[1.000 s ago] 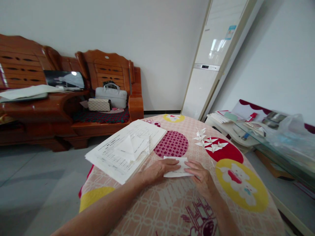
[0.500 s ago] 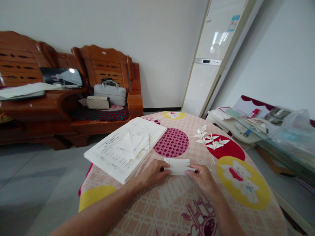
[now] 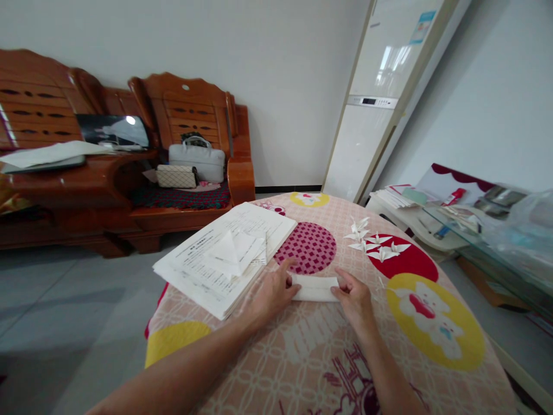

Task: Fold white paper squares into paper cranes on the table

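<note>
A white sheet of paper, folded into a narrow strip (image 3: 315, 288), lies on the tablecloth in front of me. My left hand (image 3: 276, 288) grips its left end, the thumb pressing on top and the forefinger stretched out past the far edge. At the right end, my right hand (image 3: 354, 293) has the strip between thumb and fingers. Several white origami cranes (image 3: 380, 246) stand beyond my right hand. To the left, a stack of printed sheets (image 3: 194, 271) carries some loose folded paper pieces (image 3: 235, 253).
The round table has a patterned cloth (image 3: 259, 369). A wooden armchair (image 3: 239, 173) with bags (image 3: 199, 164) on it stands behind at left. A tall white air conditioner (image 3: 367, 127) is by the wall. A glass-topped side table (image 3: 470, 233) with papers and plastic bags is at right.
The paper's raised near flap now lies folded over, leaving a narrower strip. Both forefingers have spread out toward the far edge. The view has shifted slightly.
</note>
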